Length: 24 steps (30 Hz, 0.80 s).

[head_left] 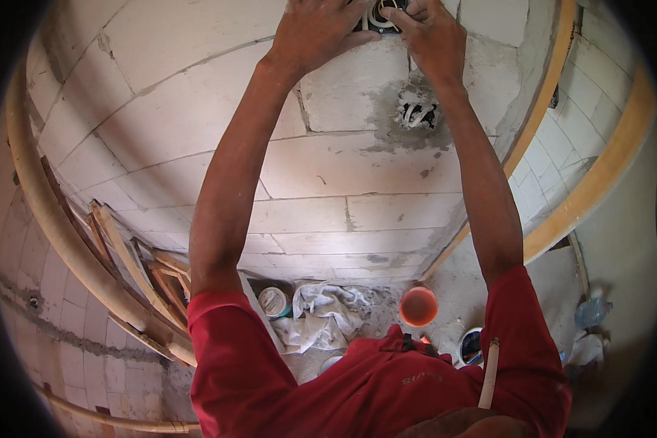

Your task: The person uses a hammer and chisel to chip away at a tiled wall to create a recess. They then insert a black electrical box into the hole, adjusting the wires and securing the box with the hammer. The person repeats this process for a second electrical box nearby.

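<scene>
High on the white block wall, both of my hands are at a dark electrical box (384, 28) with white and yellowish wires in it. My left hand (321, 31) rests at the box's left side, thumb stretched out beneath its edge and fingers apart; the top of the hand is cut off by the picture's edge. My right hand (434, 40) is bent in from the right, its fingers closed at the wires (388, 9); what lies between the fingertips is partly hidden. Below, a second wall box (419, 114) with white cable ends sits in patchy grey mortar, touched by neither hand.
On the floor below are an orange bucket (418, 306), a white tub (274, 301), a crumpled white sack (321, 317) and a container of tools (472, 344). Wooden boards (135, 263) lean at left. A clear plastic bottle (593, 312) lies at right.
</scene>
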Each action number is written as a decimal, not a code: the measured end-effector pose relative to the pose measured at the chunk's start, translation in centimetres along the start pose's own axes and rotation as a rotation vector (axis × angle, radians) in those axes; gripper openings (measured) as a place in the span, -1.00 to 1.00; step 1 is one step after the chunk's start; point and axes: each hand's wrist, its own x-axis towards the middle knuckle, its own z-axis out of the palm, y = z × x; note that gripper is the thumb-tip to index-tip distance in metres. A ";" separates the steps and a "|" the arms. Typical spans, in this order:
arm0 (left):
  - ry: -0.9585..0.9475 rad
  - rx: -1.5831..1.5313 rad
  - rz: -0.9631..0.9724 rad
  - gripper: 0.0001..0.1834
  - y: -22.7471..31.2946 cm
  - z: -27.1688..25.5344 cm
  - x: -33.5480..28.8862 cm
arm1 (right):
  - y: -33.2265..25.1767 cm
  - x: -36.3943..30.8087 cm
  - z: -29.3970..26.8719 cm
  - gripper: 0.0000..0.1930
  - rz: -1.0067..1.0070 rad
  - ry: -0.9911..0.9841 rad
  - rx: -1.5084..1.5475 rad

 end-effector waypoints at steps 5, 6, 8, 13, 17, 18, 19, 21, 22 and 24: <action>0.018 -0.063 0.029 -0.14 -0.6 1.4 -0.6 | 0.3 -0.8 -0.2 -0.69 0.028 0.033 0.144; 0.028 -0.043 0.030 -0.14 -0.7 1.8 -0.8 | 0.0 -0.9 -0.2 -0.69 0.046 0.029 0.172; 0.054 -0.018 0.033 -0.15 -0.3 2.3 -0.8 | -0.1 -1.0 -0.6 -0.69 0.029 0.042 0.132; 0.053 0.020 0.103 -0.17 -0.6 2.1 -0.1 | -0.5 -0.1 -1.0 -0.70 0.136 -0.013 0.172; 0.026 0.051 0.126 -0.19 -0.3 2.8 -0.2 | 0.5 -0.1 -0.6 -0.72 0.095 -0.011 0.310; 0.029 0.055 0.132 -0.19 -0.1 2.9 -0.2 | 0.9 -0.2 -0.6 -0.73 0.067 -0.006 0.370; 0.036 0.064 0.138 -0.20 0.1 3.0 0.0 | 0.9 -0.1 -0.8 -0.73 0.077 -0.039 0.350; 0.043 0.073 0.145 -0.21 0.1 3.0 0.1 | 0.7 0.3 -1.3 -0.73 0.099 -0.105 0.309; 0.047 0.077 0.143 -0.21 0.0 2.9 0.0 | 0.4 0.4 -1.6 -0.74 0.093 -0.106 0.247; 0.063 0.073 0.150 -0.22 -0.3 3.0 0.1 | -0.3 0.4 -1.7 -0.75 0.082 -0.109 0.123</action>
